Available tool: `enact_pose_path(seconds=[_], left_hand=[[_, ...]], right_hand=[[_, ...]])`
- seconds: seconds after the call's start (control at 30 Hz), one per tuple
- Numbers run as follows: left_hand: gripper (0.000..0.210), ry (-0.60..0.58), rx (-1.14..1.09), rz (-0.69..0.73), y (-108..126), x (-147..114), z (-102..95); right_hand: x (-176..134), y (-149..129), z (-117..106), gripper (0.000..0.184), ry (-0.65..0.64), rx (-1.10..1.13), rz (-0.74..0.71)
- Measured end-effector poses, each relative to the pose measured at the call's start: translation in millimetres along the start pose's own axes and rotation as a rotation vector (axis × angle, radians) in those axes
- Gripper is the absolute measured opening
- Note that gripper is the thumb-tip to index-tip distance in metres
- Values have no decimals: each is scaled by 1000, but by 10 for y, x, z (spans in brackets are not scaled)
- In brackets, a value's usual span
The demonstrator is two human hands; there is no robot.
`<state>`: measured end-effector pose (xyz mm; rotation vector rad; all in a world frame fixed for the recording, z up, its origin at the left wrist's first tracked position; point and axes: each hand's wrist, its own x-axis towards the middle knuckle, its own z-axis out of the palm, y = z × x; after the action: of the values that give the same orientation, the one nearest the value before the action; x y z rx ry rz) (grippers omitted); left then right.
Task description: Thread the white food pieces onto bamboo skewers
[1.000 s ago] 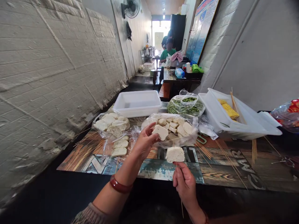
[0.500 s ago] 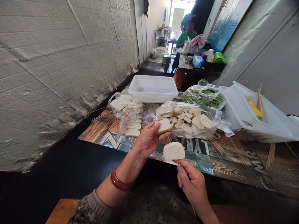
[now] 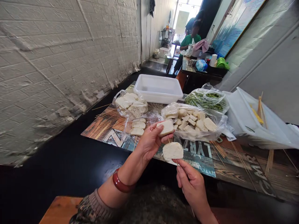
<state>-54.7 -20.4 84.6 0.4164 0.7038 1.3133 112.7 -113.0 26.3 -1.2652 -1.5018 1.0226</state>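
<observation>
Pinching, right hand [image 3: 192,179]: thumb and forefinger closed on a thin skewer [image 3: 177,163] that carries a pale slice [image 3: 173,151] near its upper end.
Left hand [image 3: 149,141]: thumb and fingers partly curled, gripping a second slice [image 3: 166,127] just beyond the skewered one; contact with the skewer's tip cannot be told.
Change: a second ago that second slice was held farther off to the side; now it is angled in towards the tip, so the two pieces seem roughly lined up.
Tabletop [image 3: 229,169]: big printed letters, apparently including an L and a Y; loose sticks [image 3: 218,149] partly cover it.
Beyond the hands: loose slices [image 3: 137,125], a clear bag [image 3: 223,123] of cut pieces, a white tub [image 3: 158,96], bagged greens [image 3: 205,99].
Far end: a person in green [image 3: 190,40]; the wall poster [image 3: 238,28] is unreadable.
</observation>
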Motion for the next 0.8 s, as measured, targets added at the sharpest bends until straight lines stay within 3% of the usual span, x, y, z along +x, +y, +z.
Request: enact_pose_path(seconds=[0.8], left_hand=[[35, 13, -24, 19, -20, -28, -15]], right_hand=[[0, 42, 39, 38, -23, 44, 111]])
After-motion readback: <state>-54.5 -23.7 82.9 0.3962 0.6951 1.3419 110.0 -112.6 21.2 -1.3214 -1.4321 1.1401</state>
